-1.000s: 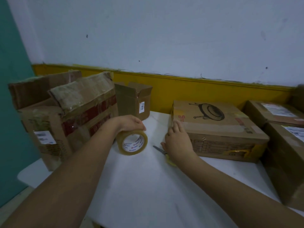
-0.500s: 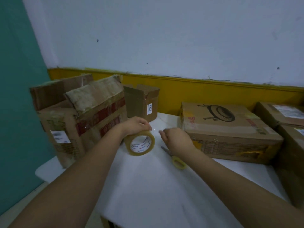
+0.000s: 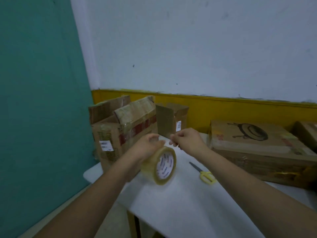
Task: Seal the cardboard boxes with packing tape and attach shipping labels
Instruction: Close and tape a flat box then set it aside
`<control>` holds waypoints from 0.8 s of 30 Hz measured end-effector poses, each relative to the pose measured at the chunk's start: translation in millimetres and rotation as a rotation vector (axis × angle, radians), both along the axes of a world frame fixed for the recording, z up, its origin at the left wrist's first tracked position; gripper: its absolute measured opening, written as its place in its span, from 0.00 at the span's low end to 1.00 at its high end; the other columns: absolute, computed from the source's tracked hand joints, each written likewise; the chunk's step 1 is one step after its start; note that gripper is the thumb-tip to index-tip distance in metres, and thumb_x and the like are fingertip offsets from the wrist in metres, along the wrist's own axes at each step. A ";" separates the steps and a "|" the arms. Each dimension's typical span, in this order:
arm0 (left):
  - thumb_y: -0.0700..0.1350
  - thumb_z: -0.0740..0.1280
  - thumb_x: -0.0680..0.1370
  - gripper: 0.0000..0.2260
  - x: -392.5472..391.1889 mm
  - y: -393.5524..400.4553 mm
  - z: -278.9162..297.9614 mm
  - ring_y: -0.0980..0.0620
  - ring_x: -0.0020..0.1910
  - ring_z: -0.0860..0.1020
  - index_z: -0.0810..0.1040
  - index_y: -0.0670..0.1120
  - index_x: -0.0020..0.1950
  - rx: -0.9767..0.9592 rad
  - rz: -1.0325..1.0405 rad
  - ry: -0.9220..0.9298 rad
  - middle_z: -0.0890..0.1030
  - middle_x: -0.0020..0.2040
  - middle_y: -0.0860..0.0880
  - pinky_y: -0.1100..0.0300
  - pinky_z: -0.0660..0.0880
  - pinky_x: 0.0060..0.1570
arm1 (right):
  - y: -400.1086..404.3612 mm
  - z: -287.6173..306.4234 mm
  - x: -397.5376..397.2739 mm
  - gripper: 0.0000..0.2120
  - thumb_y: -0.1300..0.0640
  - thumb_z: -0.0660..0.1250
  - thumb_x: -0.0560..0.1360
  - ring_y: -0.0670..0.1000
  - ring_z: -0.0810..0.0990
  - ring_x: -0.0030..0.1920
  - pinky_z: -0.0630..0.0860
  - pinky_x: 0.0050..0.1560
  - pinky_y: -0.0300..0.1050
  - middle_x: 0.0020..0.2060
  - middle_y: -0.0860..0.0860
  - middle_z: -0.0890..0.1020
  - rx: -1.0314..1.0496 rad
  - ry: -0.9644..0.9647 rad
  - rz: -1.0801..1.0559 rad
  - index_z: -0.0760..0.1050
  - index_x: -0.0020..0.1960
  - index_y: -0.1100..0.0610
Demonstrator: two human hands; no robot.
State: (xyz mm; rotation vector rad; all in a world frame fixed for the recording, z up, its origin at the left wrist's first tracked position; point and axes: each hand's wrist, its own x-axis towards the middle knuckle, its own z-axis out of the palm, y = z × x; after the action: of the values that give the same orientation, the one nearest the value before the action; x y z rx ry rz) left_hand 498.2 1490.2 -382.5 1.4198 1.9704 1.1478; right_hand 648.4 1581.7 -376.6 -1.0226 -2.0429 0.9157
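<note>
The left hand [image 3: 148, 146] grips the roll of clear packing tape [image 3: 162, 165] from above, its fingers [image 3: 155, 137] curled over the top of the roll and the roll standing on edge, lifted off the white desk [image 3: 185, 208]. The printed white core of the roll faces the camera, below the left fingers. Just to the right of them, the right hand [image 3: 186, 140] has its fingers [image 3: 173, 137] drawn together at the tips in a pinch, close to the top edge of the roll; whether they hold the tape's free end cannot be told, since the film is clear and the frame is blurred there.

Below and to the right of the right hand's fingers, a pair of scissors with yellow handles [image 3: 203, 173] lies flat on the desk, blades pointing toward the hands. Farther right, a long flat cardboard box printed with a pan drawing [image 3: 257, 146] lies on the desk, its top flaps down. Behind the left fingers stands a tall worn box with red tape bands [image 3: 120, 133], its flaps up and a white barcode label on its side. Directly behind both sets of fingertips sits a small open box [image 3: 171, 117] with a small white sticker. Another box [image 3: 307, 131] shows at the far right edge, beyond the pan box.
</note>
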 end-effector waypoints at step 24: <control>0.69 0.62 0.75 0.48 -0.2 -117.8 -136.5 0.37 0.66 0.71 0.33 0.53 0.80 -0.409 0.400 0.489 0.64 0.74 0.37 0.49 0.73 0.59 | -96.2 -133.0 -30.1 0.19 0.41 0.61 0.78 0.55 0.79 0.48 0.67 0.38 0.45 0.46 0.53 0.79 0.578 -0.574 0.096 0.68 0.60 0.53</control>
State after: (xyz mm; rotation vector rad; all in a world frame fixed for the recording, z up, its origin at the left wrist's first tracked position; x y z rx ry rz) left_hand 498.0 1372.4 -519.0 1.1903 2.7296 0.5009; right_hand 618.3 1485.4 -509.6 -0.9229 -2.6189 0.0235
